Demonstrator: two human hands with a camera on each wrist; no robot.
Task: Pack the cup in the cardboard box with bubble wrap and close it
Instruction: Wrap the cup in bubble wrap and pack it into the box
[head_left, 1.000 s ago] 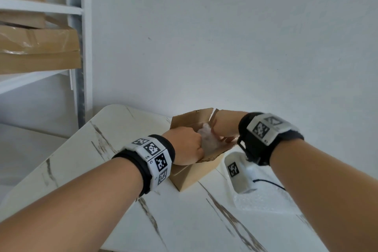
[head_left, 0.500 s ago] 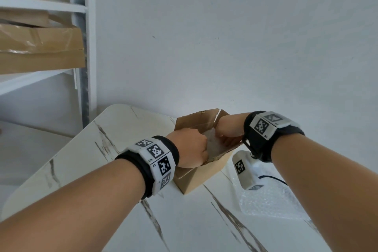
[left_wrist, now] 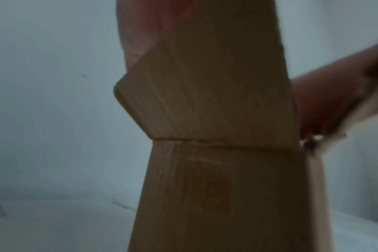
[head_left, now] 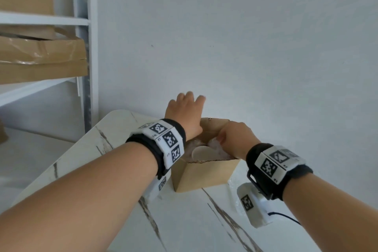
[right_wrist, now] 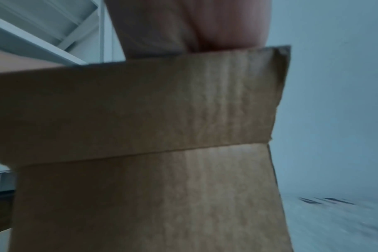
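Note:
A small cardboard box (head_left: pixel 204 174) stands on the white marble table (head_left: pixel 194 221), its top flaps open. Inside it shows the pale rim of the cup (head_left: pixel 201 152), with bubble wrap (head_left: pixel 217 150) packed around it. My right hand (head_left: pixel 235 137) reaches over the right flap (right_wrist: pixel 162 105), fingers curled down into the bubble wrap. My left hand (head_left: pixel 184 108) is lifted above the box's far left side with its fingers straight and spread, holding nothing. The left flap (left_wrist: pixel 205 93) stands upright against that hand's palm. Most of the cup is hidden.
A white shelf unit (head_left: pixel 83 47) stands at the left and holds brown cardboard boxes (head_left: pixel 41 61). The white wall (head_left: pixel 245 47) rises close behind the table. A loose sheet of bubble wrap (head_left: pixel 233 187) lies right of the box.
My left hand has come out of the box and risen past its far left side, fingers now spread. My right hand stays down in the bubble wrap. The cup's rim now shows.

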